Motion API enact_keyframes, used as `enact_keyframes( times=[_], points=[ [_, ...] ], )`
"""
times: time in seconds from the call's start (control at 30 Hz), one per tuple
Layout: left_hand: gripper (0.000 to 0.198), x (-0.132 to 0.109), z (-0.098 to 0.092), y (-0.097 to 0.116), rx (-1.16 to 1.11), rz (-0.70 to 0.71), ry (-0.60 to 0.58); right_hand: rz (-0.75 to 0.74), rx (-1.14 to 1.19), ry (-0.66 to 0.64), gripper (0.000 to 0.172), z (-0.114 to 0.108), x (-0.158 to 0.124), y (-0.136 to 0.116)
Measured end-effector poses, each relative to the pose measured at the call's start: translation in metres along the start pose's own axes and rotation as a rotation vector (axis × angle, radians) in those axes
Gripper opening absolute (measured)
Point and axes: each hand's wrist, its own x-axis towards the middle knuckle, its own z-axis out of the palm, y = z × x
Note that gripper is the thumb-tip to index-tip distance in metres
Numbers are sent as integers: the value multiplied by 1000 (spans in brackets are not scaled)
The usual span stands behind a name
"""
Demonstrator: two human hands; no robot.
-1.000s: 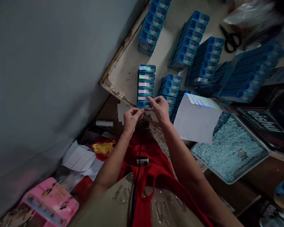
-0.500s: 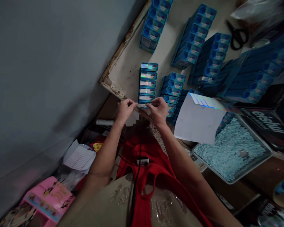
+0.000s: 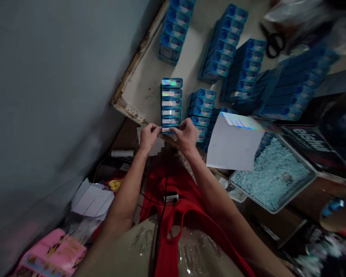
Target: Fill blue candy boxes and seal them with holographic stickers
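Note:
A row of small blue boxes stands near the table corner, with shiny silver stickers across their near ends. At the closest box, a pale sticker strip lies along its end. My left hand is closed, thumb and forefinger pinched at the strip's left end. My right hand is closed at the other end, its thumb stretched over the strip and the other fingers curled. Beside it is another row of blue boxes. A white sheet with shiny stickers lies to the right.
More blue box rows stand farther back, near black scissors. A metal tray holds pale blue pieces at right, beside a black printed carton. The wooden table edge runs along a grey wall.
The strip, stretched between both hands before, now lies against the nearest box's end. My hands have come down onto it slightly. The whole view has shifted, so things appear farther left.

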Motion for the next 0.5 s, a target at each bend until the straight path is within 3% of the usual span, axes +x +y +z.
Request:
enact_keyframes(
  times=[0.13, 0.23, 0.4, 0.5],
  points=[
    [34, 1, 18, -8, -356, -155, 0, -23, -61, -81, 20, -8, 6, -4],
    [44, -2, 32, -8, -466, -187, 72, -26, -110, -139, 14, -14, 10, -11],
    [39, -3, 44, -5, -323, -180, 216, 41, -158, -202, 20, -25, 6, -17],
    [29, -3, 38, 5, -60, -59, 348, 58, 20, -140, 17, -45, -7, 3]
  ],
)
